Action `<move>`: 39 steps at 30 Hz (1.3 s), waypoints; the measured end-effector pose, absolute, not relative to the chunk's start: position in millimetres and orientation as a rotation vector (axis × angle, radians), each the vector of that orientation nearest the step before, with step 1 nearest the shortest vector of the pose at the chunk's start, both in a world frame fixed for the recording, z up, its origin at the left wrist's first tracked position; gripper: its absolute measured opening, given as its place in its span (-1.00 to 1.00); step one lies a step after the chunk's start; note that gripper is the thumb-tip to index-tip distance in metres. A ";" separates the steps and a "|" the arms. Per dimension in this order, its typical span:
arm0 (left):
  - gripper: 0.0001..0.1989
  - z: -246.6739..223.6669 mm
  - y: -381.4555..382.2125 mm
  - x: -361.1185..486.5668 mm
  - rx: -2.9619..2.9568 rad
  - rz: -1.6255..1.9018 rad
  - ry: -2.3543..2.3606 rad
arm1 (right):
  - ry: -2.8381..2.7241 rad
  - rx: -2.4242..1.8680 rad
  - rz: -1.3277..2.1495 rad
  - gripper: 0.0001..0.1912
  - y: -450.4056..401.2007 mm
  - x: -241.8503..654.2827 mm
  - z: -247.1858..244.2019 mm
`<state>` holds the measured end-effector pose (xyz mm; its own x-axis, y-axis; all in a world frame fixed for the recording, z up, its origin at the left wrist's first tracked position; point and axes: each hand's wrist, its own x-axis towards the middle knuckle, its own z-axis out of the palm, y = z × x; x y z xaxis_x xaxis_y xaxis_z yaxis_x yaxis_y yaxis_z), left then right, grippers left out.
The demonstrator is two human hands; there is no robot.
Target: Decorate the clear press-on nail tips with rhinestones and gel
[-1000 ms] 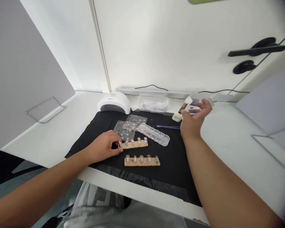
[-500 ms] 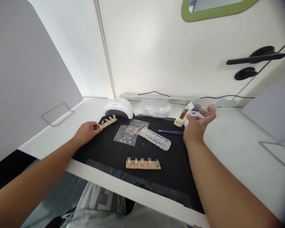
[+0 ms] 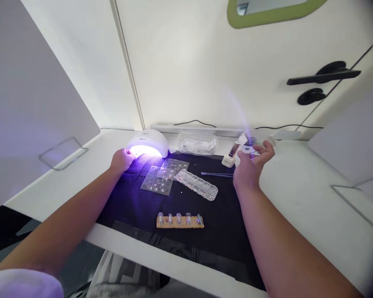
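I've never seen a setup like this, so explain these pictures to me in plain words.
There is no robot here: these are a person's two bare hands. Every picture comes from one camera worn on the head, looking forward and down.

On the white table lies a black mat, with two clear speckled sheets, a compartment case, purple tweezers and a tan strip bearing five small nail-shaped pieces.

The left hand is at the mouth of a glowing white lamp; glare hides what it may hold. The right hand is open beside a small bottle, holding nothing that I can make out.
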<state>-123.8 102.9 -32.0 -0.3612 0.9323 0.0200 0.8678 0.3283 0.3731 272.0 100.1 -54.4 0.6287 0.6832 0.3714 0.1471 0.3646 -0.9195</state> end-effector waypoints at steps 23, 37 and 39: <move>-0.66 19.0 107.1 -126.3 2.083 0.981 2.283 | -0.821 -1.142 0.352 -0.33 102.4 274.6 -58.8; -0.58 28.2 171.5 -84.4 2.456 0.310 2.148 | -0.799 -1.157 0.379 -0.32 103.1 273.6 -57.3; -0.57 29.1 172.8 -84.0 2.491 0.292 2.117 | -0.788 -1.166 0.379 -0.33 103.9 274.1 -57.9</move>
<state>-84.0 172.8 29.1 0.1562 0.9618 0.2248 0.9868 -0.1620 0.0074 274.1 103.9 -57.9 0.6807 0.6418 0.3532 0.1254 0.3729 -0.9194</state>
